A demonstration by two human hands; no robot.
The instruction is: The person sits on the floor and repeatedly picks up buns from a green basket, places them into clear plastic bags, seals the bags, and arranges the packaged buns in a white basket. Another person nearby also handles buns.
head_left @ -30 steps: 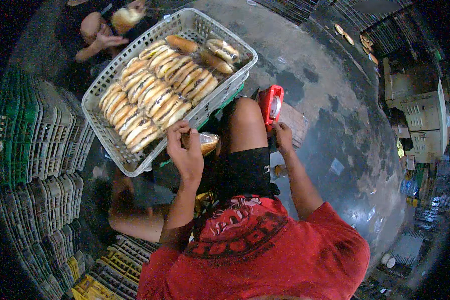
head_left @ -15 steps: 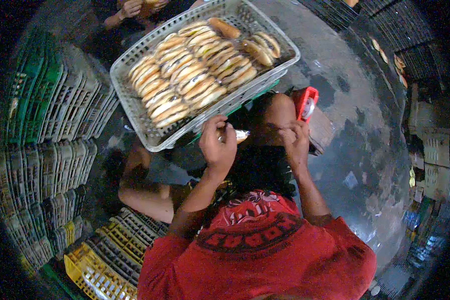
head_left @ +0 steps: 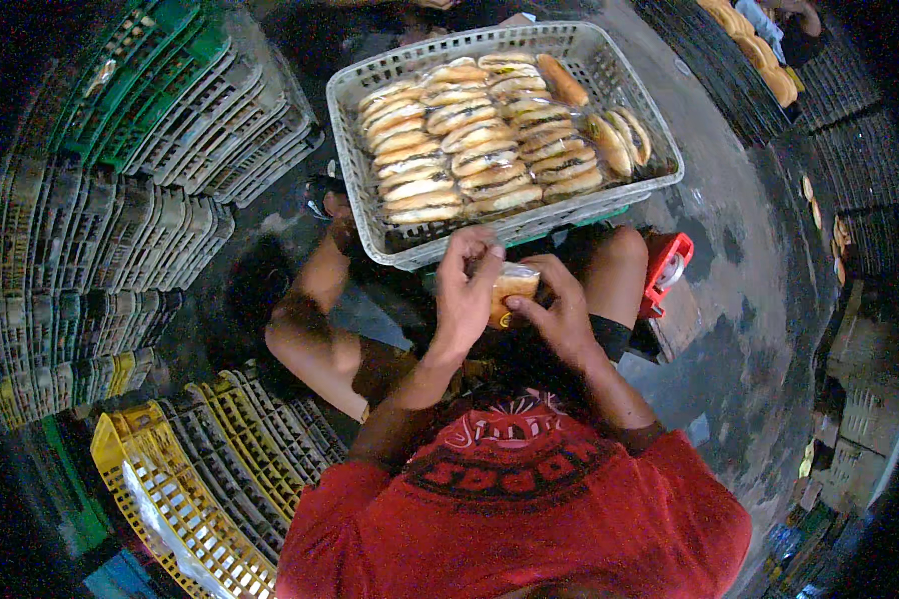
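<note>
— What is changed?
— The right hand (head_left: 561, 304), near the red tape dispenser (head_left: 667, 275) before, now pinches the bagged bun (head_left: 501, 312) in front of the grey crate (head_left: 350, 170); both hands meet there.
— And the left hand (head_left: 466, 295)?
— Curled beside the bun; its pinch I cannot tell.

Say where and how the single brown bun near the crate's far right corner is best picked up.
Probably grip the brown bun at mid-length, pinching across its narrow width, from above and slightly right. It is long and lies slantwise; the nearest of the rows of buns crowds its left, while a gap toward the right wall of the crate leaves finger room.
</note>
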